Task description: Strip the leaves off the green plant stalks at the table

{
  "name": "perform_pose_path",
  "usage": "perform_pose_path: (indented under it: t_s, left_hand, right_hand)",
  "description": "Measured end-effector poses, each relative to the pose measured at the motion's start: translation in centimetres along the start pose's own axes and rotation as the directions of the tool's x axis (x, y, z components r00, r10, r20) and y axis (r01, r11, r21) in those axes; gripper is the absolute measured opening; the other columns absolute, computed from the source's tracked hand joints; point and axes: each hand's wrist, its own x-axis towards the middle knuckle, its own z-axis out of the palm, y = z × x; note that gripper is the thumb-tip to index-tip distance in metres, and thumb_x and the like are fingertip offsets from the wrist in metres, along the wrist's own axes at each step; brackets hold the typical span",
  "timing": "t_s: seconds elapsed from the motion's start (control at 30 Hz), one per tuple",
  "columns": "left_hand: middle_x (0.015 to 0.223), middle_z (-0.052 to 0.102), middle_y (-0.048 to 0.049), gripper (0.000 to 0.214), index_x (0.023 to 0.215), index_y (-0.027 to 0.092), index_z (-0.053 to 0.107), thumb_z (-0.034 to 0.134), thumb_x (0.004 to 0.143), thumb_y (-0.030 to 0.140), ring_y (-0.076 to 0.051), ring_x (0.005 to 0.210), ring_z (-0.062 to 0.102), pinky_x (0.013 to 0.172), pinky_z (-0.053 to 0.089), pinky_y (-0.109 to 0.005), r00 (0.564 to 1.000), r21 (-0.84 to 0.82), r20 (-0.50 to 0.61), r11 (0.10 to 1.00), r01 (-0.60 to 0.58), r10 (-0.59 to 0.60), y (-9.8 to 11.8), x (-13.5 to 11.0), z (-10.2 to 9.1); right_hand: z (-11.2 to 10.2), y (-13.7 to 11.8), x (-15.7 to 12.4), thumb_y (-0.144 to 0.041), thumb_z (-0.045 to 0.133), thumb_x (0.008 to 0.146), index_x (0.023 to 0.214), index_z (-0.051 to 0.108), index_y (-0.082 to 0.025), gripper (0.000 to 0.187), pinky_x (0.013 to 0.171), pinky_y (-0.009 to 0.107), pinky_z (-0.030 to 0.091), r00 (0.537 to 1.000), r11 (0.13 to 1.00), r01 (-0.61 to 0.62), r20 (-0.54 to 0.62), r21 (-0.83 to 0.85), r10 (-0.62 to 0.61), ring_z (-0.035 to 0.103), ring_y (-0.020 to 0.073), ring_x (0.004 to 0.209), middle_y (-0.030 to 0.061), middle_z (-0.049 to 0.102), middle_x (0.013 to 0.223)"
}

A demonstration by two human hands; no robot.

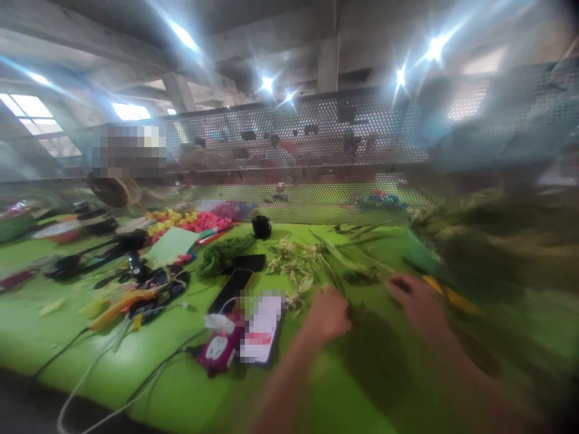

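My left hand (328,316) is closed in a fist low over the green table, to the right of a phone with a lit screen (265,328). Thin green strips (333,271) run down to the top of this fist; whether it holds them, or something else, is hidden. My right hand (414,298) has bent fingers near a long leaf-like stem (375,259), but blur smears the fingertips. Behind the left hand lies a heap of pale yellow-green artificial-looking leaves or petals (294,265). Beside the right hand is a yellow strip (452,295).
A perforated screen (280,144) divides the table (172,374). Leafy stems (493,241) crowd the right side. To the left are a purple power socket (219,346), cables, a dark phone (230,289), an orange-handled tool (120,308) and pink and yellow pieces (203,223). A person sits beyond.
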Motion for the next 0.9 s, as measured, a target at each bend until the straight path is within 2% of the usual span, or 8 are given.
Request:
perform_pose_path:
  t_s: [0.1, 0.23, 0.37, 0.53, 0.7, 0.9]
  left_hand:
    - [0.066, 0.062, -0.0098, 0.011, 0.052, 0.019, 0.062, 0.072, 0.056, 0.022, -0.031, 0.091, 0.055, 0.086, 0.038, -0.038, 0.996, 0.194, 0.050, 0.977, -0.089, 0.081, -0.3, 0.0, 0.9]
    - [0.072, 0.066, -0.0095, 0.004, 0.063, 0.019, 0.066, 0.068, 0.059, 0.019, -0.028, 0.088, 0.057, 0.081, 0.040, -0.035, 0.995, 0.228, 0.084, 0.972, -0.064, 0.045, -0.1, 0.3, 1.1]
    - [0.082, 0.070, -0.0054, 0.017, 0.083, 0.018, 0.069, 0.060, 0.068, 0.019, -0.020, 0.077, 0.061, 0.071, 0.043, -0.029, 0.997, 0.048, 0.067, 0.998, -0.031, 0.028, -0.1, 0.8, 0.2]
    - [0.089, 0.072, -0.0055, 0.025, 0.094, 0.016, 0.069, 0.065, 0.072, 0.027, -0.017, 0.079, 0.063, 0.074, 0.046, -0.026, 0.999, -0.255, 0.033, 0.967, -0.013, 0.023, -0.2, 1.2, -0.3]
    - [0.079, 0.071, -0.0044, 0.024, 0.089, 0.015, 0.073, 0.067, 0.071, 0.029, -0.016, 0.071, 0.061, 0.067, 0.045, -0.024, 1.000, -0.307, 0.010, 0.952, 0.003, 0.000, 0.3, 1.3, -0.1]
    - [0.076, 0.071, -0.0030, 0.024, 0.091, 0.017, 0.074, 0.064, 0.071, 0.026, -0.016, 0.070, 0.060, 0.069, 0.045, -0.025, 1.000, -0.412, 0.001, 0.911, 0.023, -0.025, 0.9, 1.2, -0.1]
  right_hand:
    - [0.2, 0.9, 0.3, -0.045, 0.057, 0.072, 0.073, 0.064, -0.020, 0.025, 0.061, 0.028, 0.045, 0.999, 0.998, -0.009, 0.038, 0.056, 0.007, 0.059, 0.0179, 0.066, 0.0020, 0.067, 0.070]
    - [0.9, 1.9, 0.6, -0.046, 0.058, 0.072, 0.077, 0.065, -0.019, 0.028, 0.065, 0.029, 0.047, 0.996, 0.987, -0.009, 0.090, 0.160, -0.006, 0.061, 0.0191, 0.070, 0.0038, 0.068, 0.074]
    - [1.1, 1.8, 0.6, -0.046, 0.059, 0.073, 0.076, 0.066, -0.020, 0.028, 0.069, 0.030, 0.049, 0.990, 0.973, 0.020, 0.128, 0.230, -0.051, 0.063, 0.0202, 0.073, 0.0036, 0.070, 0.075]
    - [0.8, 0.9, 0.2, -0.042, 0.058, 0.075, 0.074, 0.068, -0.022, 0.023, 0.069, 0.030, 0.048, 0.975, 0.973, 0.103, 0.173, 0.207, -0.140, 0.064, 0.0202, 0.072, 0.0017, 0.071, 0.073]
    - [1.0, 1.0, -0.1, -0.037, 0.055, 0.080, 0.077, 0.069, -0.021, 0.021, 0.067, 0.028, 0.047, 0.935, 0.965, 0.208, 0.255, 0.162, -0.245, 0.063, 0.0188, 0.071, 0.0016, 0.071, 0.076]
    - [1.4, 1.2, -0.1, -0.033, 0.054, 0.081, 0.072, 0.065, -0.021, 0.019, 0.062, 0.027, 0.045, 0.921, 0.963, 0.233, 0.289, 0.134, -0.263, 0.059, 0.0168, 0.066, 0.0002, 0.067, 0.070]
